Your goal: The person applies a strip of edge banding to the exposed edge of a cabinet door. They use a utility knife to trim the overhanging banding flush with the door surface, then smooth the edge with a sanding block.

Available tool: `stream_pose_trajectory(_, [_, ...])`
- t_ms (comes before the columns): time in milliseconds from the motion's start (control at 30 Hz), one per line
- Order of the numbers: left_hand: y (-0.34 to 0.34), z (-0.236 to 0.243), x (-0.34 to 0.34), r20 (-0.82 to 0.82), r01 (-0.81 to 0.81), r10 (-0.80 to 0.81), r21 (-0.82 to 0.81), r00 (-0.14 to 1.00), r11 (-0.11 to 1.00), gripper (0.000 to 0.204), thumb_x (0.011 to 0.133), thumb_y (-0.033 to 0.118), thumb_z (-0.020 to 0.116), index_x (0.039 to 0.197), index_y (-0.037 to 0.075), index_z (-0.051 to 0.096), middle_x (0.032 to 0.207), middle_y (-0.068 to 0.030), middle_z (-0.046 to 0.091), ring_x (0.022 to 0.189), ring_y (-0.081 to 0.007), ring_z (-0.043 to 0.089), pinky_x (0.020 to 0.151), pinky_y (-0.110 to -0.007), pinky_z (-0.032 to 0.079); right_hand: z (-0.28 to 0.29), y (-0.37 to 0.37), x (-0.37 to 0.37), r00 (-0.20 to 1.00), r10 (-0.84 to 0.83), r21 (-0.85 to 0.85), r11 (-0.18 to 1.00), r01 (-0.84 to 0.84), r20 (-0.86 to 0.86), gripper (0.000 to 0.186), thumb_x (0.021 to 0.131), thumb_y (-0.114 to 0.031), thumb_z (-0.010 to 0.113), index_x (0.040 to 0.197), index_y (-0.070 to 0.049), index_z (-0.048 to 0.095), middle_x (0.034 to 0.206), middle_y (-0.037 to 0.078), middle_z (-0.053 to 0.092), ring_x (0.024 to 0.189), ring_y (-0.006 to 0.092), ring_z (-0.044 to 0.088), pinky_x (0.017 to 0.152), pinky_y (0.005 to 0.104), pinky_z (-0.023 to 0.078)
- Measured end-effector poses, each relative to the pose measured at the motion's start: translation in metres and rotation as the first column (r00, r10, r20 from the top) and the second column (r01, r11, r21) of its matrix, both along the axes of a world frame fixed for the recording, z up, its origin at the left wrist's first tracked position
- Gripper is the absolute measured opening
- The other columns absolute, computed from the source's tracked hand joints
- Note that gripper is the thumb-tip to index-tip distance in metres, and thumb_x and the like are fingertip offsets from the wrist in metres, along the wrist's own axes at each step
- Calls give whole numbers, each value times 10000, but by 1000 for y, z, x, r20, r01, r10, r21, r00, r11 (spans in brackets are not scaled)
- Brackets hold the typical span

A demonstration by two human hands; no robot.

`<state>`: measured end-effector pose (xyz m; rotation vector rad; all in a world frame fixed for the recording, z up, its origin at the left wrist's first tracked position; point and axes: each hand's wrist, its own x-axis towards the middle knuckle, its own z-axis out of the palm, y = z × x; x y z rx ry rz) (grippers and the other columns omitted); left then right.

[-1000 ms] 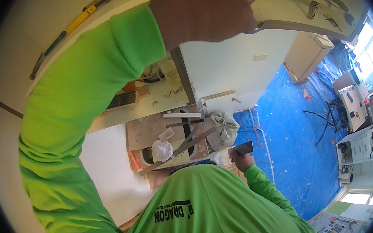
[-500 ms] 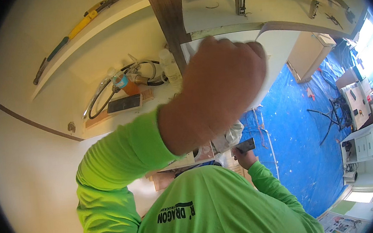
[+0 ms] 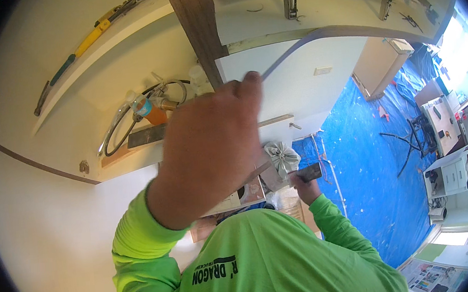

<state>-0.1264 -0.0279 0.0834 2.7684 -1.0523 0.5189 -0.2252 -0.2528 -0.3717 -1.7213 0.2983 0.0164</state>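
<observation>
Up at the edge of the cream-coloured cabinet, I've got the left hand pinching the loose end of a long, thin, brownish-grey strip of edging; grip looks narrow and closed on it, though the back of the hand hides most of the fingers. The strip bows from the fingertips up to the cabinet and runs along its edge to the right. My read: I'm mid-peel, one stretch off, the rest probably attached. Next move likely calls for a steady pull that works the loosening rightward, no jerking, since something that thin could snap. Well below, the right hand is wrapped around a flat scraper with a dark blade, maybe for stubborn bits. Writing-wise: the bright green long-sleeved shirt has bold dark lettering upside down on the chest, probably a company mark; the clear plastic bottle of orange liquid wears a blue label too small to read, and the printed paper sheet low on the right is illegible too.
</observation>
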Motion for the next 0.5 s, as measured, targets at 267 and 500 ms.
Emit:
stream_pose_trajectory(267, [30, 12, 26, -9, -23, 22, -157, 1000, 987, 233, 949, 165, 705, 1165, 80, 695, 933, -178, 743, 784, -373, 712, 716, -426, 561, 114, -15, 56, 841, -174, 198, 977, 82, 513, 488, 898, 85, 420, 1364, 40, 561, 1138, 123, 708, 1209, 255, 626, 1107, 423, 466])
stream_pose_trajectory(500, [43, 11, 31, -44, -41, 33, -198, 999, 979, 278, 941, 167, 732, 1198, 62, 728, 949, -186, 747, 756, -345, 709, 730, -391, 566, 225, -13, 75, 778, -155, 41, 986, 164, 609, 555, 807, 150, 383, 1297, 27, 613, 1133, 134, 706, 1189, 268, 636, 1073, 390, 467])
